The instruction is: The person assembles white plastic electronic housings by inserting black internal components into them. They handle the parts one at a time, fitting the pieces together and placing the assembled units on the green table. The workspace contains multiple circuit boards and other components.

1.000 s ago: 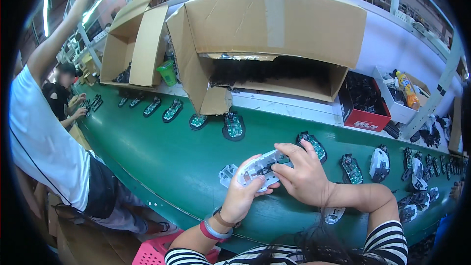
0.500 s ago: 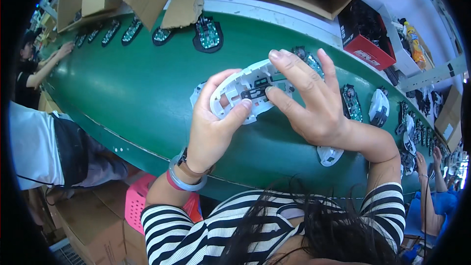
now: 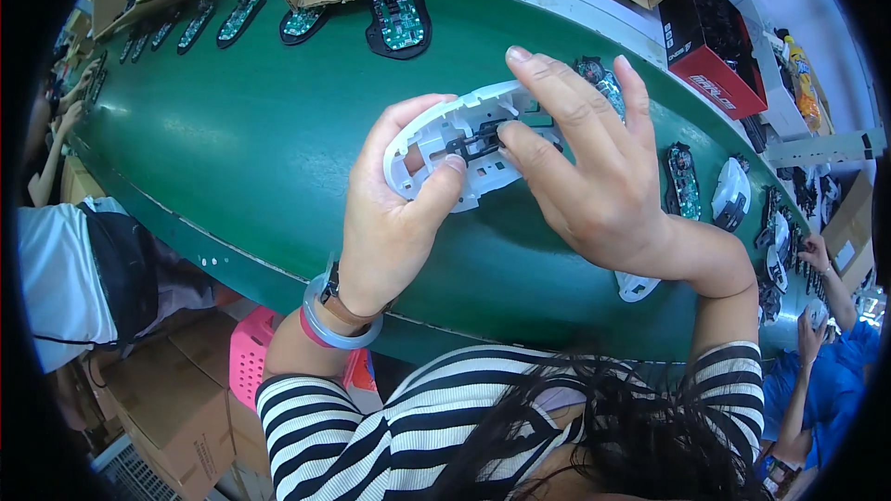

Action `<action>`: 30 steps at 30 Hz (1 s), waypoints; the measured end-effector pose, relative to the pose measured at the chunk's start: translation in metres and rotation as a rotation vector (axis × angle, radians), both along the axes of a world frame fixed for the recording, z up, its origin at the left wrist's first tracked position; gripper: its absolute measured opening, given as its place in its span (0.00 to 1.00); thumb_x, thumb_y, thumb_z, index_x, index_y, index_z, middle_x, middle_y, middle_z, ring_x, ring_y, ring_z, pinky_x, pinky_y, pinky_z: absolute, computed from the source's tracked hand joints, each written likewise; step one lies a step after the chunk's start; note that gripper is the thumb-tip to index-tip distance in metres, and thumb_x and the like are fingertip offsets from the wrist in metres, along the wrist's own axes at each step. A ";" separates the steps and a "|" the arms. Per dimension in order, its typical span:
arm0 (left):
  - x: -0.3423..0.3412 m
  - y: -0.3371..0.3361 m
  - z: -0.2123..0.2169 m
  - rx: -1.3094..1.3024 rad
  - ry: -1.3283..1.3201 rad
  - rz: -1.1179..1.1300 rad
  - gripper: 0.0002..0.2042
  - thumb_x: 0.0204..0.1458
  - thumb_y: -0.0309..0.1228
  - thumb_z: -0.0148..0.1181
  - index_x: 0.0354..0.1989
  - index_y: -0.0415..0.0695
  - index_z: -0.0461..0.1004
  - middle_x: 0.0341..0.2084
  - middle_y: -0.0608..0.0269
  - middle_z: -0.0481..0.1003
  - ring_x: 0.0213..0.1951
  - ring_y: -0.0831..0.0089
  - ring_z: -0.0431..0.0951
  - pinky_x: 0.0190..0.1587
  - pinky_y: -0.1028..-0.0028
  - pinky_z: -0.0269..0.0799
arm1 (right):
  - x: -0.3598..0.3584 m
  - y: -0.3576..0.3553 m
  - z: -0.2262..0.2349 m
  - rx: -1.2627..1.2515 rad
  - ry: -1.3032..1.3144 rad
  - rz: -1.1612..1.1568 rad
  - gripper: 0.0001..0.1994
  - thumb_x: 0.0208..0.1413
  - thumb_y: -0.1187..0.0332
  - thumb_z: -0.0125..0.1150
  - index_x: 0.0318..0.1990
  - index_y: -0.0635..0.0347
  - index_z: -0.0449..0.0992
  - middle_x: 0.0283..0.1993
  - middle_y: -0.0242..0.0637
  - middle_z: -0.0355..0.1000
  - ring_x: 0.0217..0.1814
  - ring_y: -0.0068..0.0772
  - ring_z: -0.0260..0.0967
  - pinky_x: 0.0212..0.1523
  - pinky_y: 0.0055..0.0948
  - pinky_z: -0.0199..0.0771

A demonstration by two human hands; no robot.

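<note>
My left hand (image 3: 394, 204) is closed around the end of a white computer mouse shell (image 3: 402, 144), its hollow inner side facing up. The left thumb presses beside a black plastic part (image 3: 481, 141) lying within the shell. From the right, my right hand (image 3: 599, 176) reaches over the shell with a fingertip on the black part, while its other fingers are raised and spread. The shell's right end is partly hidden by the right hand. Both hands hold the work above the green table (image 3: 260, 148).
Along the far edge lie black mouse bases with green circuit boards (image 3: 402, 23). More boards (image 3: 683, 184) and white mouse shells (image 3: 731, 193) are at right. A red-and-black box (image 3: 713, 56) stands behind. Other people work at both sides; a pink crate (image 3: 249, 357) is below left.
The view has shifted, and both hands with the shell appear slightly higher and to the left. The right fingertip stays on the black part. At right, a co-worker's hands have moved.
</note>
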State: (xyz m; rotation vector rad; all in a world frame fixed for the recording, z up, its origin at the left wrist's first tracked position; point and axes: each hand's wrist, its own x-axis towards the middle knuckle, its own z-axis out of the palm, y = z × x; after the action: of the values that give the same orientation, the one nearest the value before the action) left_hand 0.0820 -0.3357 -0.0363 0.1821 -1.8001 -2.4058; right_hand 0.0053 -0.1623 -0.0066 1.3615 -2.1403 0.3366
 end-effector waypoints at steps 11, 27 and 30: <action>-0.007 -0.009 -0.008 -0.190 -0.069 0.097 0.17 0.49 0.20 0.58 0.49 0.37 0.70 0.36 0.64 0.75 0.35 0.82 0.75 0.36 0.80 0.74 | 0.004 -0.009 0.000 0.066 -0.203 -0.055 0.09 0.46 0.69 0.69 0.37 0.55 0.79 0.60 0.43 0.70 0.56 0.39 0.72 0.63 0.53 0.57; -0.007 -0.016 -0.009 -0.135 -0.043 0.077 0.18 0.50 0.19 0.60 0.51 0.37 0.69 0.40 0.63 0.75 0.40 0.79 0.76 0.42 0.78 0.74 | -0.004 -0.010 -0.010 -0.141 -0.560 0.060 0.14 0.43 0.76 0.72 0.40 0.59 0.79 0.57 0.49 0.67 0.55 0.47 0.69 0.55 0.36 0.69; -0.005 -0.016 -0.003 -0.165 -0.005 0.094 0.18 0.50 0.19 0.59 0.51 0.37 0.70 0.40 0.63 0.75 0.40 0.79 0.76 0.42 0.78 0.74 | -0.004 -0.011 -0.006 -0.290 -0.793 0.122 0.19 0.46 0.79 0.70 0.46 0.61 0.71 0.54 0.47 0.67 0.57 0.37 0.68 0.54 0.29 0.69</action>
State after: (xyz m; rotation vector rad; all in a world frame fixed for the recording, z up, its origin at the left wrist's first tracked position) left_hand 0.0772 -0.3517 -0.0396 0.2493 -1.9351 -2.1837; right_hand 0.0016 -0.1728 -0.0129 1.3130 -2.4602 1.3680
